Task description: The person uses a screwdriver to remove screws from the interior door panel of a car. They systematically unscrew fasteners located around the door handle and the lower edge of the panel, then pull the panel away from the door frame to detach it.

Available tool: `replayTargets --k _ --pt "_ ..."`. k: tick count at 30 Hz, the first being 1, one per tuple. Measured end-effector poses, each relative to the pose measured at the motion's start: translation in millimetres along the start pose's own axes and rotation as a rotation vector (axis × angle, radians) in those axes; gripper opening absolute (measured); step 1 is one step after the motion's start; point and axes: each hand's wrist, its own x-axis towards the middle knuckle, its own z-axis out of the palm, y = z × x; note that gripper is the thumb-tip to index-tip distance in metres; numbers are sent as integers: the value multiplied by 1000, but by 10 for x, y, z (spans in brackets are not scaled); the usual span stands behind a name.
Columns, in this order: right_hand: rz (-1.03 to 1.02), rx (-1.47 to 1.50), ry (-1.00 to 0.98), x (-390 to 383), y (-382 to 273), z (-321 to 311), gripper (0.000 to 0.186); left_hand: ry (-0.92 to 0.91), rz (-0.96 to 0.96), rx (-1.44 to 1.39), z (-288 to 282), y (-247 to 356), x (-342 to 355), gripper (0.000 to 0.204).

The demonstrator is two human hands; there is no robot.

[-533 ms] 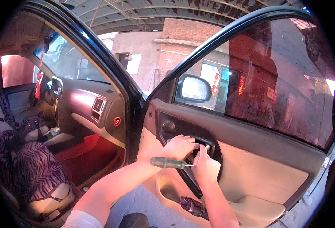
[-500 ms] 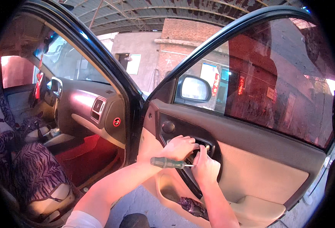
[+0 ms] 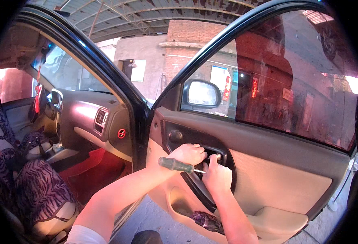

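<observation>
Left hand (image 3: pixel 190 153) curled at recessed black door handle pocket (image 3: pixel 211 156), steadying trim. Right hand (image 3: pixel 216 177) fist-gripping green-handled screwdriver (image 3: pixel 175 164), tip probably hitting hidden screw, can't really tell.

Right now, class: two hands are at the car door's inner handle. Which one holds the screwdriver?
The right hand holds the green-handled screwdriver, whose handle points left. The left hand grips only the door handle recess.

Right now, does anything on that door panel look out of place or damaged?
One oddity: a dark crumpled rag or wrapper is stuffed in the door pocket. Otherwise the door panel looks intact. Both the left hand and right hand are at the handle recess, with a screwdriver.
</observation>
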Motion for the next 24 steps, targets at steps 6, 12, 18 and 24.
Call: replayTargets --k 6,12,18,24 --pt "9 5 3 -1 23 8 28 -9 58 37 -13 -79 -24 10" --pt "30 -7 -6 -6 1 -3 27 31 54 61 -61 -85 -106 11" --pt "48 -74 14 -25 -42 64 31 248 -274 207 -224 -544 -680 6" --pt "3 -136 73 -43 105 62 25 115 -590 345 -119 -1090 -2089 12"
